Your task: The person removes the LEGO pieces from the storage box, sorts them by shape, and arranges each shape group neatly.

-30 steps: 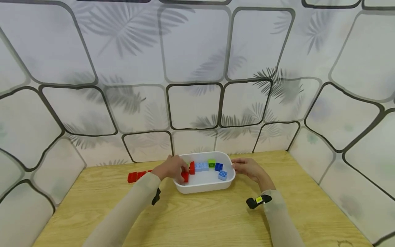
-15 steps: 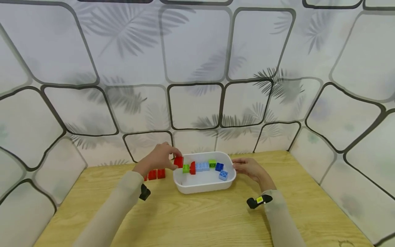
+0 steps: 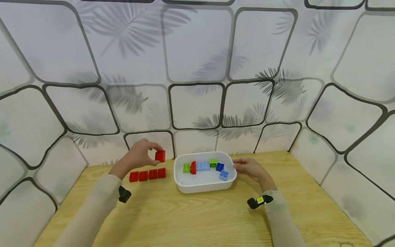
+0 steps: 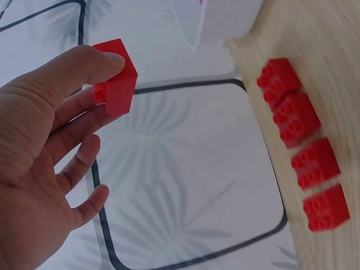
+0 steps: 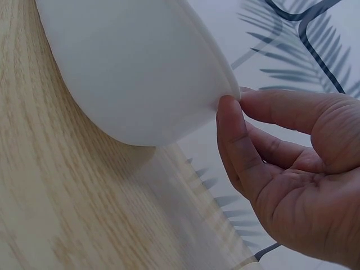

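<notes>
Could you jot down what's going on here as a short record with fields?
Left hand: pinches a red brick, lifted above the table
Right hand: fingers touch the rim of the white tub
Row on table: four red bricks side by side, left of the tub
In tub: green, red, light blue and dark blue bricks
Surface: wooden table

The left hand [image 3: 137, 156] pinches a red brick [image 3: 159, 156] in the air above the right end of a row of four red bricks [image 3: 147, 175] lying on the wooden table [image 3: 197, 219]. Just right of the row sits a white tub [image 3: 203, 185] holding green, red, light blue and dark blue bricks. The right hand [image 3: 250, 168] touches the tub's right rim.
</notes>
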The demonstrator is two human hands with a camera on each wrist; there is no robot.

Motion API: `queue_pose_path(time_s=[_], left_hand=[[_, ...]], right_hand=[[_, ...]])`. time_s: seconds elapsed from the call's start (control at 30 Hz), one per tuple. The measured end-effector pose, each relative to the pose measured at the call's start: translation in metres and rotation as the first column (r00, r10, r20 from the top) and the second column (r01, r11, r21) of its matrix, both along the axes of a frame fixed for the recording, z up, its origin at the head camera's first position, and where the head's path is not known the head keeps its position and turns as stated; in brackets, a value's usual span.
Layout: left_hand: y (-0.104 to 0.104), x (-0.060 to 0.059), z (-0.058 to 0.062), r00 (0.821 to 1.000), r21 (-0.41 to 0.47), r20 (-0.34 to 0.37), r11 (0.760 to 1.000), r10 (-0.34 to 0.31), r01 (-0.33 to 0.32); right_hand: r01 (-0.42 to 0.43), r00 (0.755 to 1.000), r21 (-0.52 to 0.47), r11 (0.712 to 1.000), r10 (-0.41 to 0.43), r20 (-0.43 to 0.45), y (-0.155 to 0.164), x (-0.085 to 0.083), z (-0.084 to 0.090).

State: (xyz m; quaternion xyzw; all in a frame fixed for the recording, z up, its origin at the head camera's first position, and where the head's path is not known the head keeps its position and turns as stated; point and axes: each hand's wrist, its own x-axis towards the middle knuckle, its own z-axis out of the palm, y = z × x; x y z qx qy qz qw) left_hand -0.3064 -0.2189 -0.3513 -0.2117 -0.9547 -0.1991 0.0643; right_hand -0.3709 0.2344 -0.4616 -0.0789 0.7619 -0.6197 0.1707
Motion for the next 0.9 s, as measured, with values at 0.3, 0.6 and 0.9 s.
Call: queue_pose_path(time_s=[0.3,0.6,0.9], left_hand=[[-0.032,0.009,-0.009,0.995,-0.04,-0.097,0.999,0.025,-0.029],[-0.056,0.012,-0.016,0.991,-0.13,-0.13,0.99,0.041,-0.058],[-0.079,0.012,-0.035,0.994,-0.179,-0.082,0.981,0.066,-0.08]], right_hand=[[-0.022,1.0,-0.007,1.0,0.022,-0.005,0.001,0.001,-0.002],[-0.02,1.0,-0.006,1.0,0.02,0.0,0.002,0.001,0.0],[-0.009,1.0,-0.001,1.0,0.009,0.012,0.002,-0.001,0.0]])
